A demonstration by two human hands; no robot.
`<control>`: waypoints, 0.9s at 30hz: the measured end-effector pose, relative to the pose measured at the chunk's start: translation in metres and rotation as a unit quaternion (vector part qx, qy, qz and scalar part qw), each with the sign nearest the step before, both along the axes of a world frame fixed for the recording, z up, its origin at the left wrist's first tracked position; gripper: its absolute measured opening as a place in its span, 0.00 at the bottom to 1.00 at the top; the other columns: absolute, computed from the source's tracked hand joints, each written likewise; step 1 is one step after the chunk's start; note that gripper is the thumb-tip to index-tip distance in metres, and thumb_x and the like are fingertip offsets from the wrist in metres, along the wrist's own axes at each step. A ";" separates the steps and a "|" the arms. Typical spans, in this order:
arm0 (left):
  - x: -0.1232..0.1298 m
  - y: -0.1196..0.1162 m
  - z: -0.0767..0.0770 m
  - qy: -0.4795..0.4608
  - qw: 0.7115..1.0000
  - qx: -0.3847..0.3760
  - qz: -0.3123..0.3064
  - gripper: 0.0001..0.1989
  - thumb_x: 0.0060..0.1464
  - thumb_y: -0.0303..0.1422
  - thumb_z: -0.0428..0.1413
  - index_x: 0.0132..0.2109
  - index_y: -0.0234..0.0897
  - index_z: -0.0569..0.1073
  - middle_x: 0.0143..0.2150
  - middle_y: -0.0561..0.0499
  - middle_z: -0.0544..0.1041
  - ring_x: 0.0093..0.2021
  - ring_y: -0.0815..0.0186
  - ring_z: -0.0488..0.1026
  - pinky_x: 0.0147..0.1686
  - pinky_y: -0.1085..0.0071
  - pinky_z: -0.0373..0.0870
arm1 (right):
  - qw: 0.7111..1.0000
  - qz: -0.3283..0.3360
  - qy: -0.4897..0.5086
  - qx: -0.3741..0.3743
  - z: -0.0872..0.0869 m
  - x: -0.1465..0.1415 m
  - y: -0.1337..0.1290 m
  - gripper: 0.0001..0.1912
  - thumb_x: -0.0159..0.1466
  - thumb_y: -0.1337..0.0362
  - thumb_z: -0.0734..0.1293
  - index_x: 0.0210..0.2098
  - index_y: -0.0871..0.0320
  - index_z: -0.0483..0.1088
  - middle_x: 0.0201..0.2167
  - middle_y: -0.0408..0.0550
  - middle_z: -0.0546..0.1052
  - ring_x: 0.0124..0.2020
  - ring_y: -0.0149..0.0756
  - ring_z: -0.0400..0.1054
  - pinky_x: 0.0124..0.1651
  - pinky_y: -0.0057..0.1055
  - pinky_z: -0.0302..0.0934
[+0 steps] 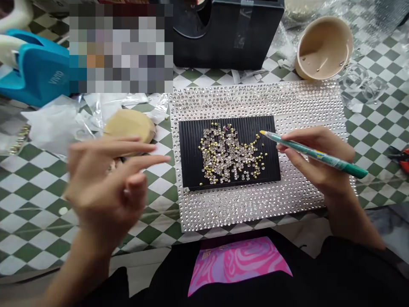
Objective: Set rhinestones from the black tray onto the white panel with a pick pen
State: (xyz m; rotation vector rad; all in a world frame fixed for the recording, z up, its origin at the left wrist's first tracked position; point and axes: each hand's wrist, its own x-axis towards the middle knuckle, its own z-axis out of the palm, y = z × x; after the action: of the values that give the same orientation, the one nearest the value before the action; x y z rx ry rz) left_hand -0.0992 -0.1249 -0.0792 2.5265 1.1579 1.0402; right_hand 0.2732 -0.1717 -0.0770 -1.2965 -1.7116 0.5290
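My right hand (319, 160) is closed around a green and clear pen (315, 152) with a yellow tip. The tip is over the right part of a ridged black tray (191, 149), close to loose stones. Clear and gold-coloured rhinestones (230, 155) lie heaped in the tray's middle. Beneath the tray is a white sheet covered in rows of rhinestones (255, 209). My left hand (105, 183), slightly blurred, hovers left of the sheet with two fingers stretched out and apart. I see nothing held in it.
Behind the sheet stand a black tape dispenser (239, 38) and a tilted beige bowl (324, 49) with a few stones inside. A blue dispenser (44, 68), plastic bags (57, 119) and a round tan piece (131, 123) are on the left. Red-handled pliers (401, 158) lie at the right edge.
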 end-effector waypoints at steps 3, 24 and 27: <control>0.042 -0.018 0.000 0.015 0.989 0.024 -0.147 0.23 0.79 0.45 0.46 0.51 0.39 0.83 0.47 0.47 0.84 0.57 0.61 0.80 0.65 0.63 0.73 | 1.000 0.017 -0.021 -0.013 0.006 -0.001 -0.003 0.15 0.70 0.70 0.72 0.53 0.47 0.82 0.43 0.43 0.86 0.41 0.37 0.82 0.44 0.36 0.77; 0.061 -0.063 -0.026 0.059 0.919 -0.111 -0.373 0.18 0.76 0.26 0.48 0.59 0.38 0.82 0.60 0.55 0.86 0.64 0.69 0.78 0.69 0.72 0.72 | 0.987 0.092 -0.125 -0.042 0.018 -0.013 -0.002 0.25 0.63 0.78 0.69 0.54 0.48 0.80 0.35 0.42 0.87 0.37 0.39 0.85 0.39 0.33 0.84; 0.062 -0.061 -0.025 0.055 0.921 -0.117 -0.367 0.20 0.77 0.26 0.46 0.57 0.39 0.82 0.59 0.58 0.86 0.63 0.70 0.77 0.67 0.72 0.72 | 0.988 0.104 -0.109 -0.038 0.022 -0.014 0.001 0.24 0.63 0.78 0.68 0.54 0.51 0.80 0.35 0.43 0.86 0.37 0.38 0.85 0.40 0.31 0.84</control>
State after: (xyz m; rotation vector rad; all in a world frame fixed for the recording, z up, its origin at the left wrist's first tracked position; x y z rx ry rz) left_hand -0.0368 -0.1862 -0.1041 2.4941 0.2468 0.5300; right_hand 0.2595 -0.1708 -0.0554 -1.2734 -2.0418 0.5953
